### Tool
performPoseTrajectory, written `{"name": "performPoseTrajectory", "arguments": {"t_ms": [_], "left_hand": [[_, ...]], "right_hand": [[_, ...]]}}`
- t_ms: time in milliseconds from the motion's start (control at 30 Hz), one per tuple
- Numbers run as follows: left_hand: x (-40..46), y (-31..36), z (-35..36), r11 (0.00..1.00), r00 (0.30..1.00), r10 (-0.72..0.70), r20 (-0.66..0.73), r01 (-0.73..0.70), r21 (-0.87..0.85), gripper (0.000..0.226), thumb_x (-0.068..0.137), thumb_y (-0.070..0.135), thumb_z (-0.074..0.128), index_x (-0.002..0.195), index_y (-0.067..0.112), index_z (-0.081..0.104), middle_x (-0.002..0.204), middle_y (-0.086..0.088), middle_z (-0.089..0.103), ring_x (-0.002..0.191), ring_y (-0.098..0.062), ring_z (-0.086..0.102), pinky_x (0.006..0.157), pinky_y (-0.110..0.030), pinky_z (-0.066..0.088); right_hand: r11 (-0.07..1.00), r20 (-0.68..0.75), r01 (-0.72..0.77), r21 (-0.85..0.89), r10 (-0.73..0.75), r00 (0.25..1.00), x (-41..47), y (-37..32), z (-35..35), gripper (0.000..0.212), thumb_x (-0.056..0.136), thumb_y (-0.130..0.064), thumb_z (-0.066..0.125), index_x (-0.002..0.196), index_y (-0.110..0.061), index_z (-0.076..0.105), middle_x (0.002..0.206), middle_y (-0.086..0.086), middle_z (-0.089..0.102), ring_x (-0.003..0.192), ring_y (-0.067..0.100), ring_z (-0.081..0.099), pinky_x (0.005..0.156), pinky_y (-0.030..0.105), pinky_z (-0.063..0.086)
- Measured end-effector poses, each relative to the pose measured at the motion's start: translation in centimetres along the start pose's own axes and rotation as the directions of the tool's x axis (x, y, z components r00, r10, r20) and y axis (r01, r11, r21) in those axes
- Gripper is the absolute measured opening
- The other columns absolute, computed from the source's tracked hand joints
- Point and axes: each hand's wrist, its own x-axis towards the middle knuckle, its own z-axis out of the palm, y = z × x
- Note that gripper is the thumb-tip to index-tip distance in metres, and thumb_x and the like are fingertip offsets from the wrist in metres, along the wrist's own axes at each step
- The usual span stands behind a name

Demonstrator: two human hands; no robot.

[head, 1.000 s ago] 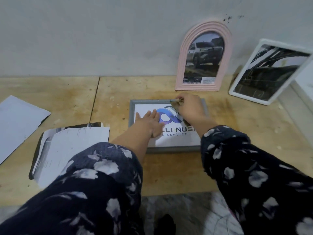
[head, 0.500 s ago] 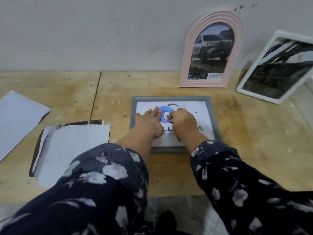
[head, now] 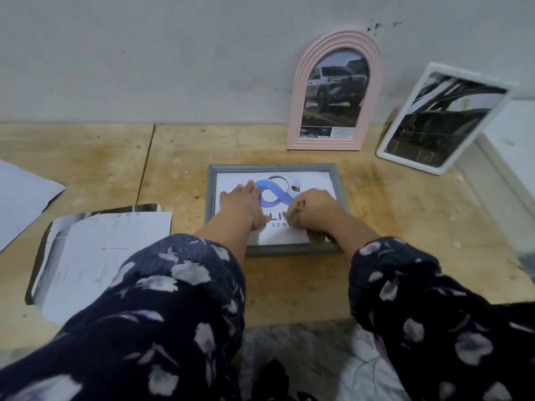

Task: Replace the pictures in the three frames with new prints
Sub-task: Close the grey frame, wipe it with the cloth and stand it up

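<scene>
We are working on the grey frame (head: 273, 169), which lies flat on the worktop (head: 179, 157) right in front of us. A print with a blue loop (head: 272, 193) lies inside it. Our left hand (head: 241, 202) rests flat on the print, fingers straight, and holds it down. Our right hand (head: 314, 211) is curled near the lower right part of the print. It seems to pinch something small, but we cannot tell what it is.

We think this step is fitting the print into the grey frame. Next, the paper needs to sit straight inside the edges, so the left hand should keep it from sliding.

The pink arched frame (head: 295, 111) and the white frame (head: 405, 157) lean on the wall behind, each with a car picture. Loose sheets (head: 95, 256) lie to our left.
</scene>
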Motion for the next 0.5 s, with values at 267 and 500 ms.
{"name": "performPoseTrajectory", "arguments": {"t_ms": [267, 500], "left_hand": [[1.0, 0.7, -0.6, 0.996, 0.998, 0.049, -0.039, -0.045, 0.08, 0.076, 0.087, 0.055, 0.057, 0.149, 0.032, 0.019, 0.14, -0.009, 0.032, 0.122, -0.031, 0.045, 0.09, -0.039, 0.046], [1.3, 1.2, -1.3, 0.987, 0.999, 0.022, 0.023, -0.025, 0.161, 0.081, 0.088, 0.054, 0.056, 0.152, 0.033, 0.011, 0.14, -0.011, 0.028, 0.115, -0.031, 0.051, 0.08, -0.035, 0.047]], "right_hand": [[0.995, -0.222, -0.045, -0.094, 0.023, 0.975, 6.2, -1.9, -1.1, 0.032, 0.081, 0.003, 0.049, 0.101, -0.01, 0.07, 0.101, 0.015, 0.066, 0.091, 0.031, 0.065, 0.071, 0.03, 0.05], [0.976, -0.322, 0.056, -0.209, -0.123, 0.939, 5.2, 1.5, 3.8, 0.029, 0.092, -0.003, 0.047, 0.112, -0.008, 0.067, 0.105, 0.014, 0.056, 0.094, 0.033, 0.056, 0.067, 0.03, 0.034]]}}
